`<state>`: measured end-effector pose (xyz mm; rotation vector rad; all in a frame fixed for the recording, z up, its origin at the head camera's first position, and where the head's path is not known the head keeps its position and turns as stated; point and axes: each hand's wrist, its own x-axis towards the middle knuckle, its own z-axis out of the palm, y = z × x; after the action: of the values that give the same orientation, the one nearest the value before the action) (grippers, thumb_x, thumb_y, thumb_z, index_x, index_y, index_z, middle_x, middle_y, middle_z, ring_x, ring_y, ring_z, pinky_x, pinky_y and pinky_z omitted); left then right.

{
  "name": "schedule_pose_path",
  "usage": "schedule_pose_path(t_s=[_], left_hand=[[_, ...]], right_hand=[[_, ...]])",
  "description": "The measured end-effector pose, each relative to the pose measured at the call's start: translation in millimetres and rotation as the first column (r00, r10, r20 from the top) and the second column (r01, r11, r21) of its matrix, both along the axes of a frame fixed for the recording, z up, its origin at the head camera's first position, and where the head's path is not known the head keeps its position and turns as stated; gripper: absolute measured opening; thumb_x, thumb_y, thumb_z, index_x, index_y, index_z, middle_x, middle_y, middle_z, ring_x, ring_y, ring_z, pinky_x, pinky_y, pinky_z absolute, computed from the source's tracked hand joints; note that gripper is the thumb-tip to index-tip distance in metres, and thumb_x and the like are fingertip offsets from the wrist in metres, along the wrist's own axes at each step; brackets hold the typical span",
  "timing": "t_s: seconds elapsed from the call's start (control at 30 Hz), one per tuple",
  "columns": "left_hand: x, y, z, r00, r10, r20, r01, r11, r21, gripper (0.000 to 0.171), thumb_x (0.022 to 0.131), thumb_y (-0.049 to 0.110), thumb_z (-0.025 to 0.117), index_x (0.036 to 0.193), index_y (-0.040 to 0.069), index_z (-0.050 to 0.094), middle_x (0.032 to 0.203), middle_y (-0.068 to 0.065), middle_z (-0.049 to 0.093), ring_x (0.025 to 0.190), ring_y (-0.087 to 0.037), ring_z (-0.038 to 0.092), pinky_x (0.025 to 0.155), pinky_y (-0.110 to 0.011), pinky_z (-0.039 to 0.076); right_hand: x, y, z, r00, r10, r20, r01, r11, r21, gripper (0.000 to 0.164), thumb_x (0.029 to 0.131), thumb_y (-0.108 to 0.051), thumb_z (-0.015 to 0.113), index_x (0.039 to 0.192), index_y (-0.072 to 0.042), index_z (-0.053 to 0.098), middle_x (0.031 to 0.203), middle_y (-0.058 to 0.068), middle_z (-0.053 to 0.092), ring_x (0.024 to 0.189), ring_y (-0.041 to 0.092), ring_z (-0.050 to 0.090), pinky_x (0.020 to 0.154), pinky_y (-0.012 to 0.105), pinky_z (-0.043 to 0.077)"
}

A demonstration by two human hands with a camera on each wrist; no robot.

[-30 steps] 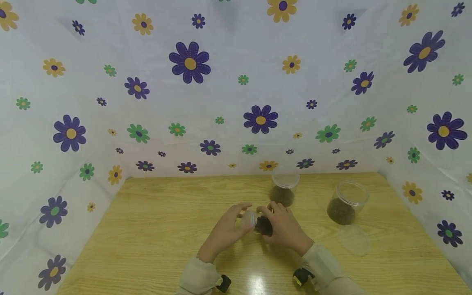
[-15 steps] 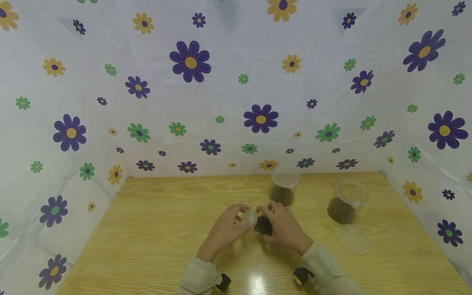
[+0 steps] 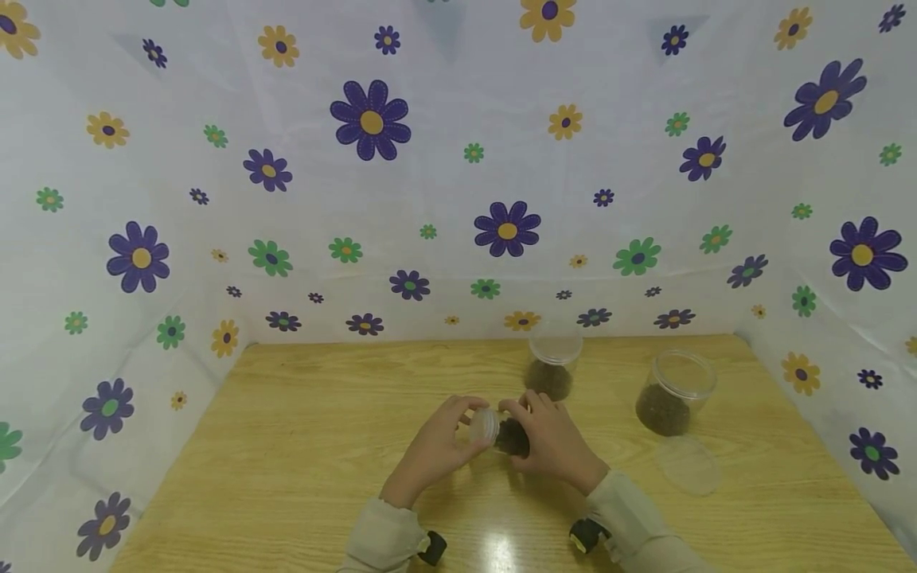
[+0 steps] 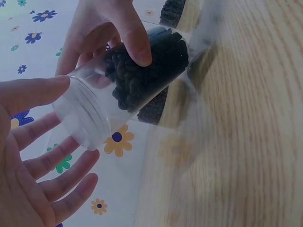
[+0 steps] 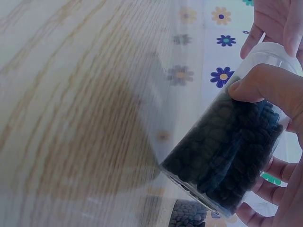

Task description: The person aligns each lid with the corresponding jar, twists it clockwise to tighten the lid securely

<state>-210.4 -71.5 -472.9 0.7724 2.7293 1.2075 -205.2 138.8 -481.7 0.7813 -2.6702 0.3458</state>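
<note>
In the head view a small clear jar (image 3: pixel 512 438), part filled with dark beans, is held tilted on its side near the table's middle. My right hand (image 3: pixel 555 439) grips its body, with the thumb on the near side in the right wrist view and the fingers round the other. At the jar's mouth end is a clear ridged screw lid (image 4: pixel 85 113). My left hand (image 3: pixel 433 450) holds this lid by its rim between thumb and fingers. The lower fingers (image 4: pixel 68 187) of that hand spread out beneath. Whether the lid is loose on its thread is unclear.
Behind my hands stands a wider clear jar (image 3: pixel 549 380) with dark contents. Another such jar (image 3: pixel 665 407) stands to the right. A flat translucent disc (image 3: pixel 689 465) lies in front of it on the wooden table (image 3: pixel 286 446). Flower-printed cloth (image 3: pixel 430 183) walls three sides.
The fingers of my left hand have shifted slightly on the lid. My right hand and the jar keep their place.
</note>
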Motion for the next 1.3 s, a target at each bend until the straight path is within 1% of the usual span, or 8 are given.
schedule_pose_path(t_s=[0.13,0.3,0.4,0.57,0.67,0.77,0.97,1.3], left_hand=[[0.6,0.4,-0.3,1.000,0.004,0.012,-0.004,1.000,0.008,0.054,0.086,0.032,0.068,0.134,0.021,0.046,0.133,-0.002,0.049,0.109,-0.022,0.055,0.082,-0.037,0.052],[1.7,2.5,-1.9,0.999,0.040,0.028,-0.041,0.999,0.014,0.061,0.086,0.039,0.065,0.139,0.021,0.040,0.135,-0.005,0.047,0.114,-0.025,0.053,0.087,-0.044,0.050],[2.5,3.5,-2.1,0.997,0.068,0.027,-0.069,0.998,0.013,0.060,0.088,0.046,0.060,0.138,0.018,0.041,0.130,-0.007,0.051,0.110,-0.026,0.055,0.084,-0.044,0.050],[1.6,3.7,-3.2,0.992,0.097,0.080,-0.098,0.995,0.017,0.061,0.090,0.055,0.052,0.137,0.018,0.042,0.121,-0.008,0.055,0.100,-0.023,0.057,0.074,-0.038,0.050],[0.6,4.3,-3.5,0.987,0.091,0.130,-0.096,0.995,0.033,0.060,0.089,0.056,0.053,0.136,0.021,0.043,0.122,-0.007,0.055,0.099,-0.022,0.056,0.071,-0.035,0.049],[0.4,4.5,-3.3,0.986,0.078,0.148,-0.085,0.995,0.045,0.057,0.088,0.052,0.057,0.135,0.023,0.043,0.124,-0.007,0.053,0.099,-0.021,0.055,0.070,-0.035,0.049],[0.6,4.2,-1.8,0.995,0.047,0.093,-0.050,0.998,0.033,0.054,0.087,0.043,0.062,0.134,0.022,0.045,0.124,-0.005,0.052,0.099,-0.020,0.056,0.071,-0.034,0.050],[-0.2,3.5,-1.3,0.999,0.004,0.036,-0.004,1.000,0.000,0.051,0.088,0.043,0.061,0.132,0.021,0.046,0.125,-0.005,0.051,0.101,-0.022,0.057,0.074,-0.033,0.052]], right_hand=[[-0.1,0.0,-0.9,1.000,-0.007,0.010,0.007,1.000,-0.007,0.068,0.058,-0.031,0.084,0.118,-0.019,0.053,0.094,0.002,0.051,0.082,0.018,0.048,0.066,0.037,0.043],[0.5,-0.6,0.0,1.000,-0.015,0.014,0.015,1.000,-0.011,0.068,0.057,-0.031,0.084,0.117,-0.020,0.054,0.094,0.002,0.052,0.082,0.018,0.048,0.066,0.036,0.043],[0.8,-0.8,0.4,1.000,-0.017,0.015,0.017,1.000,-0.008,0.068,0.057,-0.031,0.085,0.117,-0.020,0.053,0.094,0.002,0.052,0.082,0.018,0.048,0.066,0.036,0.042],[0.7,-0.1,0.1,1.000,-0.014,0.016,0.014,1.000,0.007,0.071,0.058,-0.033,0.085,0.120,-0.019,0.054,0.095,0.002,0.052,0.083,0.019,0.049,0.064,0.035,0.041],[0.1,0.4,-0.7,1.000,-0.011,0.015,0.011,1.000,0.008,0.071,0.059,-0.034,0.085,0.120,-0.020,0.054,0.095,0.002,0.053,0.082,0.019,0.049,0.064,0.034,0.040],[-0.6,0.8,-1.4,1.000,-0.009,0.014,0.009,1.000,0.003,0.071,0.058,-0.034,0.085,0.120,-0.020,0.054,0.095,0.002,0.052,0.082,0.018,0.048,0.063,0.034,0.040],[-1.8,1.1,-2.1,1.000,-0.007,0.010,0.007,1.000,0.002,0.072,0.058,-0.034,0.085,0.121,-0.019,0.053,0.095,0.002,0.052,0.083,0.019,0.049,0.063,0.034,0.040],[-0.8,1.0,0.2,1.000,-0.009,0.025,0.009,1.000,0.001,0.070,0.059,-0.032,0.084,0.120,-0.019,0.053,0.096,0.003,0.052,0.084,0.020,0.050,0.064,0.036,0.043]])
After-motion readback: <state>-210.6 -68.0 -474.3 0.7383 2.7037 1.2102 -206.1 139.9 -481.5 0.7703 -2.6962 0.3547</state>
